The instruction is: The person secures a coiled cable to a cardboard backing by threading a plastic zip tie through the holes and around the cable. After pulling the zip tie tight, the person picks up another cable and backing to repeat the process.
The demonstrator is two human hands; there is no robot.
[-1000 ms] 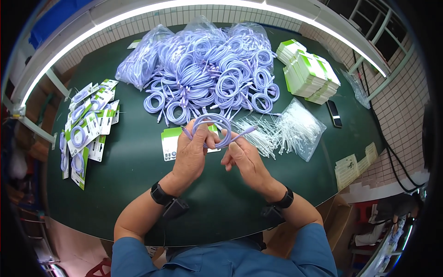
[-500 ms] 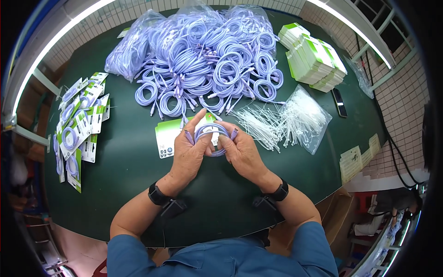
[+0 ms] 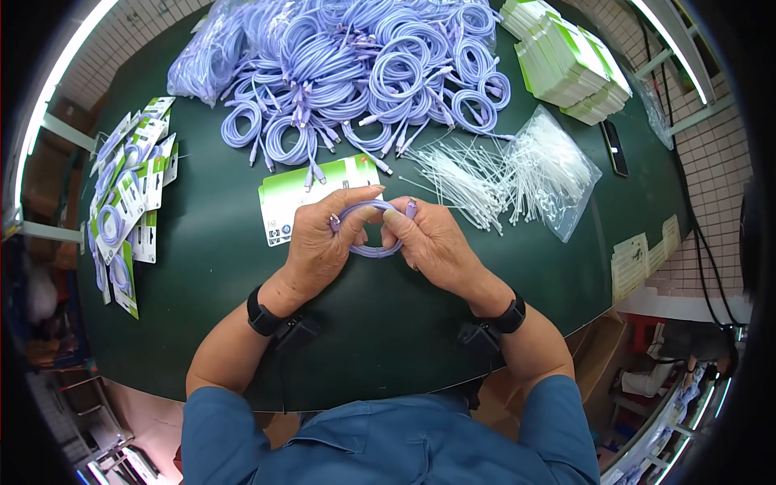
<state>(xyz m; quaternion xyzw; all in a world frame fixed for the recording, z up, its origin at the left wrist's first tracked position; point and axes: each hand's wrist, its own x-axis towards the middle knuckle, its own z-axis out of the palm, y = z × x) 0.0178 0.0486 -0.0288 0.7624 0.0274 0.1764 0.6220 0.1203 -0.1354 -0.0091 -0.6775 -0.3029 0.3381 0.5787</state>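
Observation:
A coiled lilac cable [image 3: 373,251] is held between both hands over the near middle of the table. My left hand [image 3: 322,234] pinches the coil's left side, with one plug end sticking out by the fingers. On the right side my right hand [image 3: 436,242] grips the coil, the other plug pointing up beside the forefinger. Just beyond the hands lies a stack of green and white cards [image 3: 279,212], partly covered by the left hand. White cable ties [image 3: 461,182] lie loose to the right, some in a clear bag [image 3: 558,178].
A big heap of coiled lilac cables [image 3: 347,73] fills the far side of the dark green table [image 3: 218,323]. Carded cables [image 3: 129,202] pile up at the left. Stacked cards [image 3: 566,65], a phone [image 3: 614,149] and paper sheets [image 3: 630,267] lie at the right.
The view has shifted, so the table's contents sit higher in the picture. Both hands still hold the coil, which now shows as a more open ring between them.

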